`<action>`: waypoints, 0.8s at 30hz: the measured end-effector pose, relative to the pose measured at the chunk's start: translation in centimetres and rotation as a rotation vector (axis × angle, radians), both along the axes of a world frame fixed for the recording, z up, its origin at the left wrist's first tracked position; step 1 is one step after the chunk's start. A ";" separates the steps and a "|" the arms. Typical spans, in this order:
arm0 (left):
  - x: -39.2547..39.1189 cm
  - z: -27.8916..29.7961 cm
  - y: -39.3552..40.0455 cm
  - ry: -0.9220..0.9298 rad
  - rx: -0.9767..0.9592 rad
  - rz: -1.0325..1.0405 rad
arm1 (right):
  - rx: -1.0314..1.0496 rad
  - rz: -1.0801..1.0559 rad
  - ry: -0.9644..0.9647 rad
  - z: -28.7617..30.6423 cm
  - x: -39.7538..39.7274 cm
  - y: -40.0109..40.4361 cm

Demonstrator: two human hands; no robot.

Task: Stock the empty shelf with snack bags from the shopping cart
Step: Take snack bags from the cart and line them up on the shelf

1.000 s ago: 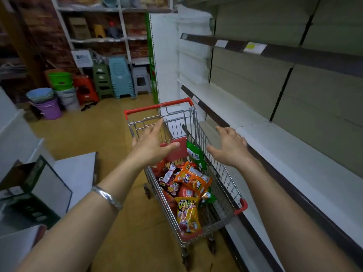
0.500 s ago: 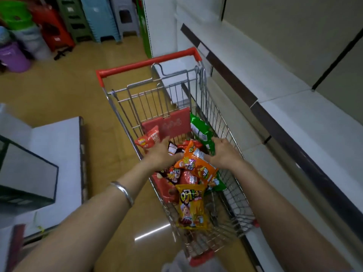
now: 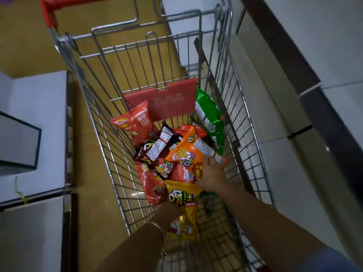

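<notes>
A wire shopping cart (image 3: 102, 118) with a red handle (image 3: 59, 4) stands below me, holding several snack bags. My left hand (image 3: 167, 212) reaches in at the near end and grips a yellow snack bag (image 3: 182, 197), which hides most of the fingers. My right hand (image 3: 211, 173) grasps the near edge of an orange snack bag (image 3: 188, 150) in the middle of the pile. A red chip bag (image 3: 135, 122), a dark bag (image 3: 157, 150) and a green bag (image 3: 210, 114) lie further in. The white shelf (image 3: 314, 36) runs along the cart's right side.
A lower white shelf board (image 3: 294, 173) lies right beside the cart. On the left a white low platform (image 3: 39, 124) carries a dark box (image 3: 17, 142). Tan floor shows between that platform and the cart.
I have leaned over the cart and looked down. Both hands went from hovering above the cart down into it, the left onto the yellow bag and the right onto the orange bag.
</notes>
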State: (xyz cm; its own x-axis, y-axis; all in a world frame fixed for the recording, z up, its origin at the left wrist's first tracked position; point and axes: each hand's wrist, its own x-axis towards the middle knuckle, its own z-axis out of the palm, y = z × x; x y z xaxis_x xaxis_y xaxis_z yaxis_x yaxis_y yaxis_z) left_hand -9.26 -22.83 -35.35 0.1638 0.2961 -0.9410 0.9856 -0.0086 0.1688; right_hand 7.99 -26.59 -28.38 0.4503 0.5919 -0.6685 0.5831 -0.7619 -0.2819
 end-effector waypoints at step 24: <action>0.2 7.5 3.1 -0.403 -0.095 0.676 | 0.473 -0.574 0.713 9.7 3.2 -2.5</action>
